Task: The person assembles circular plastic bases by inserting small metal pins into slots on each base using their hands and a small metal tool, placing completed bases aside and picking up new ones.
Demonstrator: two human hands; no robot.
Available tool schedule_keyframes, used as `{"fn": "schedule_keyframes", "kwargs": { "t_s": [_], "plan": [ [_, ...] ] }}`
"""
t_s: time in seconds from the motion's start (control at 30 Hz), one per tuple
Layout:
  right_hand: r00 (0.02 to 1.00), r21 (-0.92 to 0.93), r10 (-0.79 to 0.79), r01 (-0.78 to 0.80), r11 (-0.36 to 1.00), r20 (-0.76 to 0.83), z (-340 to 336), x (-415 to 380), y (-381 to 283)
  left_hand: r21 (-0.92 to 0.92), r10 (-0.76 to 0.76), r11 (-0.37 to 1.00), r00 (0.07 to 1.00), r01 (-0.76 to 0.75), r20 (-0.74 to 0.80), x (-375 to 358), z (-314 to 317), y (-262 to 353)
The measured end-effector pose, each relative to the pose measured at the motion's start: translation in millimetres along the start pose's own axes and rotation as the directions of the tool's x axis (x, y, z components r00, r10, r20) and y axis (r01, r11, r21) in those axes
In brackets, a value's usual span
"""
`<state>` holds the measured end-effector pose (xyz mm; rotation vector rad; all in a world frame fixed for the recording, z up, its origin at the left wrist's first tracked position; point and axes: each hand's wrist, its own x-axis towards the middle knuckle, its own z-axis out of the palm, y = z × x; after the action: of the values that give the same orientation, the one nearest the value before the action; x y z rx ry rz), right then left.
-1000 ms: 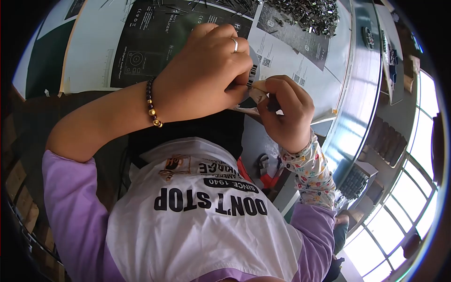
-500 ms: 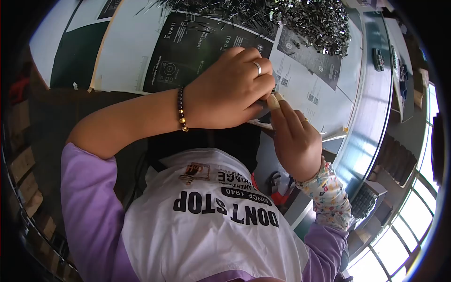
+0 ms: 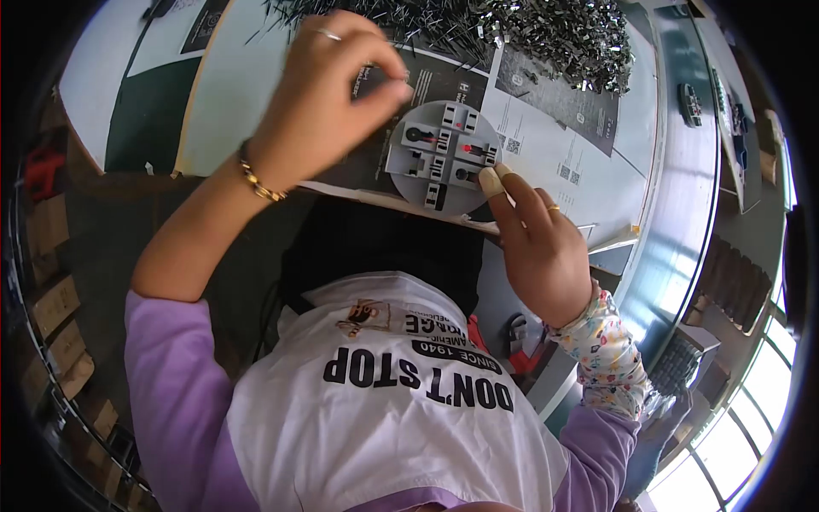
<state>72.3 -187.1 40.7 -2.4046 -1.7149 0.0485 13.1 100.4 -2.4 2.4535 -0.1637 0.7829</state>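
A round grey fixture [image 3: 409, 188] lies on the table, carrying raised blocks, black parts and small red bits. The covered fingertips of my right hand [image 3: 546, 256] grip its right edge; whether they also hold a small part is hidden. My left hand [image 3: 328, 94] is up at the fixture's far left, slightly blurred, its thumb and forefinger brought together. Anything between those tips is too small to make out. Beyond it are a heap of thin black pin-like pieces [image 3: 426, 26] and a heap of small shiny dark pieces [image 3: 563, 43].
Printed black-and-white sheets [image 3: 533, 141] cover the table under the heaps. A dark green sheet [image 3: 145, 115] lies at the left. A translucent strip [image 3: 674, 196] runs along the right side, with a small dark object [image 3: 689, 104] beyond it. Cardboard boxes [image 3: 51, 299] stand at far left.
My left hand has moved from the fixture's right edge up and left toward the black pieces, uncovering the fixture. My right hand has stayed at the edge.
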Motion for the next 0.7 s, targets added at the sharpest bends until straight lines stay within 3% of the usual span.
{"fn": "schedule_keyframes", "kwargs": {
  "t_s": [0.03,0.1,0.13,0.23,0.27,0.33,0.4,0.47,0.5,0.53,0.63,0.67,0.7],
  "plan": [
    [1.000,0.002,0.006,-0.006,1.000,-0.010,-1,1,5,0.003,0.010,1.000,1.000,-0.010,0.005,3,-8,-15],
    [0.990,0.208,0.119,-0.100,0.973,-0.081,-6,0,19,0.171,-0.114,0.981,0.983,0.088,0.145,3,-20,-31],
    [0.977,0.297,0.187,-0.150,0.943,-0.103,-11,-3,28,0.151,-0.104,0.985,0.984,0.082,0.146,1,-21,-33],
    [0.912,0.306,0.373,-0.310,0.900,-0.172,-20,-2,57,0.171,0.104,0.975,0.971,-0.142,0.214,10,-17,-33],
    [0.905,0.296,0.387,-0.326,0.898,-0.178,-18,2,67,0.157,0.122,0.975,0.969,-0.157,0.213,15,-15,-31],
    [0.937,0.009,0.222,-0.228,0.974,-0.270,-7,13,85,0.189,0.050,0.976,0.957,-0.108,0.287,22,-16,-25],
    [0.954,-0.077,0.178,-0.202,0.976,-0.242,6,20,93,0.206,0.005,0.976,0.947,-0.075,0.322,25,-19,-17],
    [0.981,-0.238,0.072,-0.115,0.964,-0.183,15,26,100,0.111,0.041,0.991,0.955,-0.077,0.293,31,-24,-4],
    [0.981,-0.234,0.068,-0.110,0.966,-0.181,14,29,102,0.068,0.056,0.995,0.958,-0.077,0.280,31,-25,1],
    [0.985,-0.192,0.063,-0.094,0.977,-0.162,10,31,103,0.069,0.052,0.995,0.957,-0.075,0.287,30,-26,8],
    [0.991,-0.111,0.062,-0.075,0.991,-0.120,-2,28,100,-0.221,0.001,0.973,0.948,0.073,0.317,27,-23,31],
    [0.989,0.019,0.114,-0.113,0.993,-0.097,-7,22,95,-0.227,0.000,0.971,0.948,0.076,0.319,24,-18,40],
    [0.985,0.146,0.161,-0.149,0.978,-0.068,-13,17,89,-0.351,-0.029,0.925,0.947,0.147,0.319,20,-10,49]
  ]
}}
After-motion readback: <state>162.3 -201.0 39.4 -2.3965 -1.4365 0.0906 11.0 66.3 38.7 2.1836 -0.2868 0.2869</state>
